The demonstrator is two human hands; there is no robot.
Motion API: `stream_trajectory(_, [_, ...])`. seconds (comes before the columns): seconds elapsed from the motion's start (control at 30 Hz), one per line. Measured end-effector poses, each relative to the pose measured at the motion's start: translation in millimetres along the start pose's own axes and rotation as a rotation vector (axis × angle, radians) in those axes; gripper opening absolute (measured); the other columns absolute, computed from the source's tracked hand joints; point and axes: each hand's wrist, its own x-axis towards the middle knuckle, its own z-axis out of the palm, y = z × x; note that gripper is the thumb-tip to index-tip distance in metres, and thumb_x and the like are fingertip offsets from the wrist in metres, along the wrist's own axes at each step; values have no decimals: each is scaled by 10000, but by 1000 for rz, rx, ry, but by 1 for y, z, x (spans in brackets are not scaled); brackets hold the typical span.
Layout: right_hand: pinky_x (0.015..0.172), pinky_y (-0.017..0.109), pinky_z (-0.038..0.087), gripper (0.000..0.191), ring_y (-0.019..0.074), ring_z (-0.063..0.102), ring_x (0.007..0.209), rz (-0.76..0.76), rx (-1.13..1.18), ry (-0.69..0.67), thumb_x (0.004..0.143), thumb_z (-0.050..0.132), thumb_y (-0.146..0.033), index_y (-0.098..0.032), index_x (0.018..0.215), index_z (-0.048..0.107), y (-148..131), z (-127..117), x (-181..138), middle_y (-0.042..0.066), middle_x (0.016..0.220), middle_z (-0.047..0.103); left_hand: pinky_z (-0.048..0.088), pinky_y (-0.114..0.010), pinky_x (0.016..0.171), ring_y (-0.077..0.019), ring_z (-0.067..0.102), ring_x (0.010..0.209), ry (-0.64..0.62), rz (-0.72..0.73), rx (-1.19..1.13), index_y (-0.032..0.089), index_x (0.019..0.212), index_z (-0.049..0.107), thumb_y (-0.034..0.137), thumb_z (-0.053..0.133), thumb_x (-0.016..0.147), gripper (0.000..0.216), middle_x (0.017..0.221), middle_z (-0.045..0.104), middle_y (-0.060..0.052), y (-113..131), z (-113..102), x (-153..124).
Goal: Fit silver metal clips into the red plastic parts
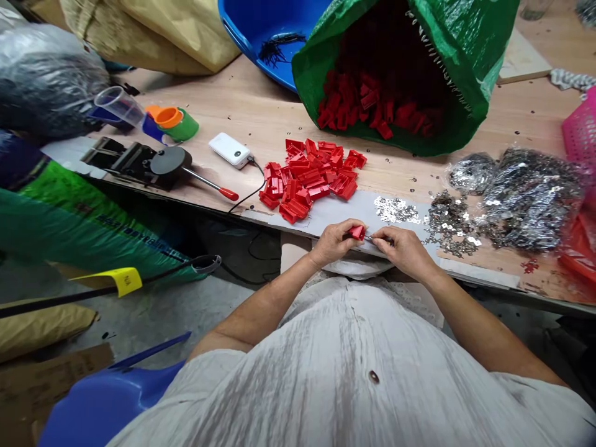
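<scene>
My left hand (336,242) is closed round a small red plastic housing (357,233) at the table's front edge. Close beside it, my right hand (401,247) pinches a thin metal piece (369,238) whose tip meets the housing's right side. Whether that piece is a tool or a part, I cannot tell. Beyond my left hand lies a heap of similar red plastic housings (311,174). Past my right hand are a scatter of shiny flat metal pieces (395,210) and a darker pile of small metal parts (451,223).
A green sack (470,133) of red parts lies mouth-open at the back, beside a blue basin (242,43). Plastic bags of metal parts (526,198) sit at right. Leftward are a white power bank (230,150) with a cable and a black lever press (170,166).
</scene>
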Motion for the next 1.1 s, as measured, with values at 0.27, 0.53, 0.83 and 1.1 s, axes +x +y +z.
stream_trajectory(0.27, [731, 305, 459, 151, 182, 656, 814, -12, -55, 1, 901, 572, -236, -229, 931, 720, 1, 5, 3, 31, 903, 738, 492, -260, 872, -165, 681, 937, -6, -9, 5, 207, 1103, 653, 267, 698, 802, 310, 1040, 733, -21, -1, 0, 0])
stream_trajectory(0.53, [739, 309, 456, 146, 186, 649, 808, -4, -87, 0, 896, 567, -215, -229, 911, 712, -3, 6, 4, 33, 885, 725, 489, -261, 860, -166, 673, 910, -16, -5, 10, 202, 1106, 652, 281, 697, 800, 320, 1023, 729, -25, 0, 0, 1])
stream_trajectory(0.83, [777, 332, 461, 166, 219, 641, 894, -26, -216, 11, 931, 510, -231, -228, 997, 662, -6, 8, -2, 61, 975, 700, 492, -285, 863, -167, 648, 894, -8, -21, -73, 192, 1041, 649, 287, 711, 774, 290, 969, 706, -19, 5, 2, 1])
stream_trajectory(1.1, [721, 295, 475, 314, 173, 642, 759, -68, 70, 55, 994, 394, -297, -237, 1291, 476, -19, -10, -29, 17, 868, 700, 506, -346, 934, -184, 701, 969, 175, -202, -818, 193, 924, 554, 426, 756, 781, 340, 969, 689, -28, 36, 10, -19])
